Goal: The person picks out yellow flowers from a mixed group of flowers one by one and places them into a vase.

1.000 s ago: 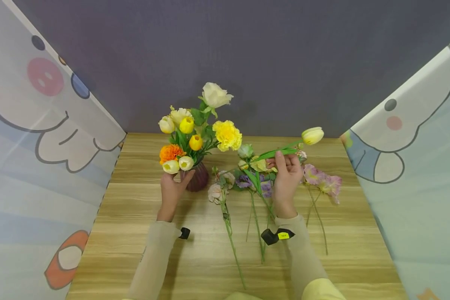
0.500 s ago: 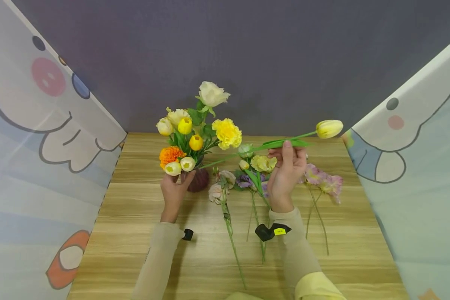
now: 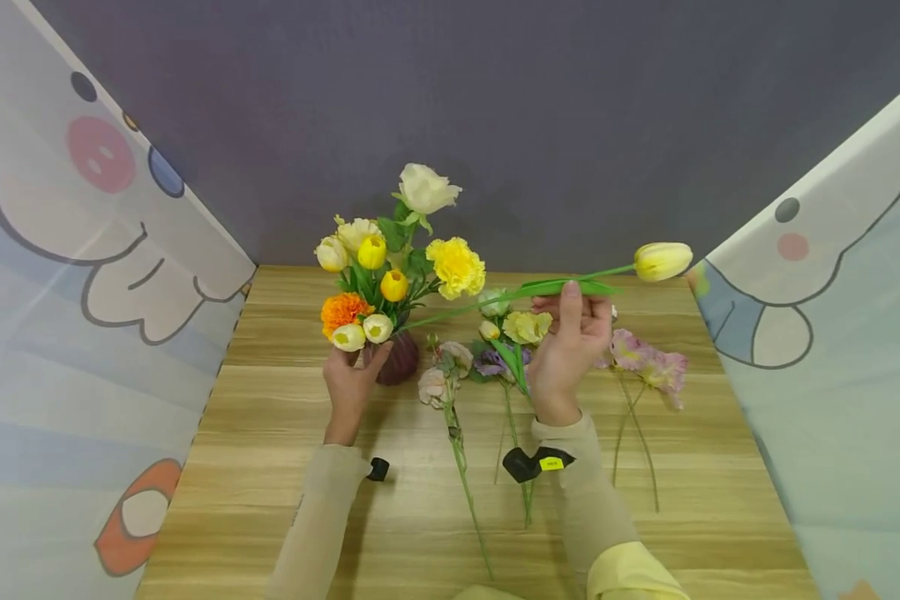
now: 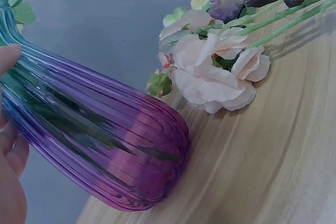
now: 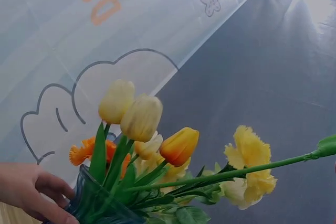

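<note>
My left hand [image 3: 350, 387] grips the neck of a ribbed glass vase [image 4: 121, 135], blue-green at the top and purple-pink below. Stems and leaves show through its wall. From its mouth rise white and yellow tulips, an orange carnation [image 3: 345, 312], a yellow carnation [image 3: 456, 267] and a white rose [image 3: 427, 190]. Thumb and fingers of my right hand [image 3: 566, 358] pinch the leafy stem of a pale yellow tulip [image 3: 662, 261]. Its bloom points right, and the stem [image 5: 247, 170] slants down leftward, its low end overlapping the flowers at the vase mouth in the right wrist view.
Pale pink roses [image 4: 215, 72] lie on the wooden table [image 3: 412, 508] beside the vase. Under and near my right hand are purple flowers [image 3: 491, 360] and a yellow bloom [image 3: 527, 327]. Pink-purple flowers [image 3: 660, 371] lie farther right. A dark panel [image 3: 570, 125] stands behind, with printed side curtains.
My right hand has lifted the tulip; its bloom has swung right and up while the stem's low end has come to the vase mouth. My left hand stays on the vase.
</note>
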A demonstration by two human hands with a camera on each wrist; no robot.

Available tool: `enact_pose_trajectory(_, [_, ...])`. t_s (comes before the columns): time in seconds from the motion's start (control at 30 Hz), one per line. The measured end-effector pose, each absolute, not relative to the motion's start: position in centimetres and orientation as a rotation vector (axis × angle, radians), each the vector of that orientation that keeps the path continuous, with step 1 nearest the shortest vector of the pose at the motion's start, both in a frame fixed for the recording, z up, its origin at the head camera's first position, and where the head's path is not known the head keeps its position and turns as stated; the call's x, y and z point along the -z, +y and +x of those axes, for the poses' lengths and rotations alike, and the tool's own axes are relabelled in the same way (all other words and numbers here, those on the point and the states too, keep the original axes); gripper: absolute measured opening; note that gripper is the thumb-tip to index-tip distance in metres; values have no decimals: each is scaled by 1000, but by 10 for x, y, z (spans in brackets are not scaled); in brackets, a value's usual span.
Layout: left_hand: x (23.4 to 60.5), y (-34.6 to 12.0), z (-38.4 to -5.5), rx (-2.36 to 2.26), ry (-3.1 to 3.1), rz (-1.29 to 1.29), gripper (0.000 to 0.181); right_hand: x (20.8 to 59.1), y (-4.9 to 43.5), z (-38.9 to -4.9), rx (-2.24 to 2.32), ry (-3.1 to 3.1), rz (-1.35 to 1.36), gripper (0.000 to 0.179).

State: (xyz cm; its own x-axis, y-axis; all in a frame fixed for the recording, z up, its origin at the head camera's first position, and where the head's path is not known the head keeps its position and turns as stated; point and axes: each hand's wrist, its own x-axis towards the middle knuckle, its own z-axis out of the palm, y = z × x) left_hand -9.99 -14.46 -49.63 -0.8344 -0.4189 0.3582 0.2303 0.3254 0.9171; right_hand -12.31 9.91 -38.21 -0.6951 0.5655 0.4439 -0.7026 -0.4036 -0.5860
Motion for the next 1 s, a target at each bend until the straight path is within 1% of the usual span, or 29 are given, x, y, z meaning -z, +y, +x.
enact_pose_trajectory(0.13, [497,-144,-100,1547,-2044,173,42,379,100,-122,-2117,-991,234,9])
enact_pose_trajectory(0.3, [502,-145,-102,1584,-2036,187,40,391,95,-120,-2053,-1177,312,8])
enact_pose_trajectory(0.4, [512,-147,-107,1572,-2043,200,43,400,85,-120,-1979,-1285,397,15])
enact_pose_trajectory(0.53, [525,-150,-112,1554,-2037,208,48,411,69,-122,-1881,-1422,485,33])
enact_pose_trajectory(0.6, [528,-152,-113,1552,-2025,198,47,415,62,-123,-1825,-1494,517,36])
enact_pose_trajectory(0.67, [530,-152,-114,1559,-2011,177,45,419,56,-124,-1781,-1549,548,31])
enact_pose_trajectory(0.77, [530,-153,-114,1553,-1999,153,43,425,47,-125,-1712,-1631,592,13])
enact_pose_trajectory(0.83, [530,-153,-113,1544,-1998,151,43,431,42,-126,-1673,-1694,615,6])
enact_pose_trajectory(0.93, [530,-154,-113,1540,-2000,158,43,441,33,-127,-1654,-1808,631,14])
enact_pose_trajectory(1.0, [528,-153,-112,1538,-2010,167,42,449,29,-127,-1647,-1911,619,15])
